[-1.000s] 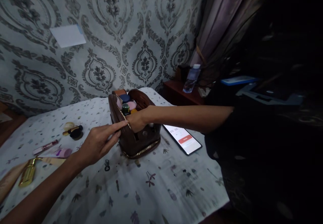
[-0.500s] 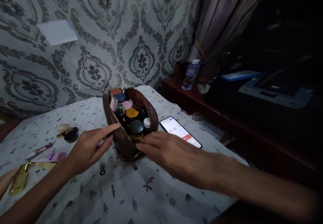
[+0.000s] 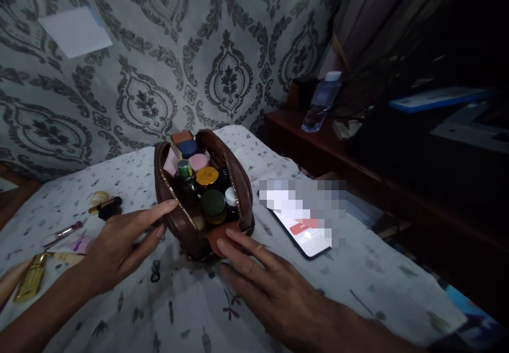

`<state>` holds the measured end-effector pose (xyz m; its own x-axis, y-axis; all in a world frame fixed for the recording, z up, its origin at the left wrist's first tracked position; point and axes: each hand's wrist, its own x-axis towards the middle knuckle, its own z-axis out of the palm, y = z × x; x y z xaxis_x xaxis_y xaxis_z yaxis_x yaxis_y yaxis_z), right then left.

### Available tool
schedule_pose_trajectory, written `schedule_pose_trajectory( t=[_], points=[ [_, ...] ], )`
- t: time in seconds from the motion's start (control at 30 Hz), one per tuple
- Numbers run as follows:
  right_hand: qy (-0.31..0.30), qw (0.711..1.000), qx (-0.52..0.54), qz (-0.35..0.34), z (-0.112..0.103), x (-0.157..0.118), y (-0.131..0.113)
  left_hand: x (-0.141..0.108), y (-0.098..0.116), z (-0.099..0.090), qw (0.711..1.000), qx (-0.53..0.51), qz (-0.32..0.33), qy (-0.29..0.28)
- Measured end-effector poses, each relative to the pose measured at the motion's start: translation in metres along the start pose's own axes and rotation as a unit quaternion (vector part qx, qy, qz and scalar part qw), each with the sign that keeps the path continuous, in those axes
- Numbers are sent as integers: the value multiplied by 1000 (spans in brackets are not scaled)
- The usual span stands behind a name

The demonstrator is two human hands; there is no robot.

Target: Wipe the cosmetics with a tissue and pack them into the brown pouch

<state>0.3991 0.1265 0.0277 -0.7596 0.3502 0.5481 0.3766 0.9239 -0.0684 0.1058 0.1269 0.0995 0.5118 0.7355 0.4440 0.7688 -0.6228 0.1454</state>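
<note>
A brown bag (image 3: 185, 231) stands unzipped on the patterned sheet, with several jars and bottles inside, among them an orange-lidded jar (image 3: 207, 176), a dark green-lidded jar (image 3: 213, 204) and a white-capped bottle (image 3: 230, 196). The index fingertip of my left hand (image 3: 123, 241) touches the bag's left zipper edge; its fingers are apart and hold nothing. My right hand (image 3: 266, 279) lies with outstretched fingers against the brown flap (image 3: 225, 234) at the bag's near end. Its thumb is hidden.
A lit phone (image 3: 306, 231) lies right of the bag. Left are a gold bottle (image 3: 32, 279), a pink tube (image 3: 66, 233) and a black brush (image 3: 110, 208). A water bottle (image 3: 321, 104) stands on the red-brown ledge (image 3: 286, 125). Part of another hand shows at the left edge.
My right hand has moved down from over the bag's opening to its near end, where the brown flap now shows. My left hand stays at the left rim. The view has shifted slightly.
</note>
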Motion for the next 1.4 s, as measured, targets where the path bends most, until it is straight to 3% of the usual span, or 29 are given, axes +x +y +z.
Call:
schedule_pose_trajectory(
  t=[0.23, 0.3, 0.4, 0.5, 0.63, 0.73, 0.87, 1.13, 1.27, 1.4],
  points=[
    [46, 998, 30, -7, 7, 0, 5, 8, 8, 3, 999, -17, -41, -30],
    [59, 998, 35, -14, 7, 2, 6, 3, 15, 10, 998, -10, -62, -12],
    [96, 995, 33, -25, 8, 5, 10, -13, 28, 22, 997, 4, -72, 43],
    [111, 993, 31, -39, 9, 9, 13, -36, 41, 29, 998, 41, -32, 29],
    [113, 992, 14, -51, 9, 13, 14, -68, 46, 22, 995, 88, -37, 0],
    [122, 991, 5, -50, 8, 20, 13, -94, 38, 10, 993, 94, -73, -9],
    [136, 990, -11, -34, 9, 32, 7, -134, 19, -5, 983, 80, -160, 45],
    [150, 988, -29, -1, 6, 41, -17, -207, -19, -40, 933, 90, -329, 118],
    [180, 983, -26, 1, 5, 49, -37, -231, -44, -60, 896, 112, -400, 157],
    [183, 982, 36, -2, 16, 66, -63, -239, -64, -67, 885, 116, -417, 169]
  ],
)
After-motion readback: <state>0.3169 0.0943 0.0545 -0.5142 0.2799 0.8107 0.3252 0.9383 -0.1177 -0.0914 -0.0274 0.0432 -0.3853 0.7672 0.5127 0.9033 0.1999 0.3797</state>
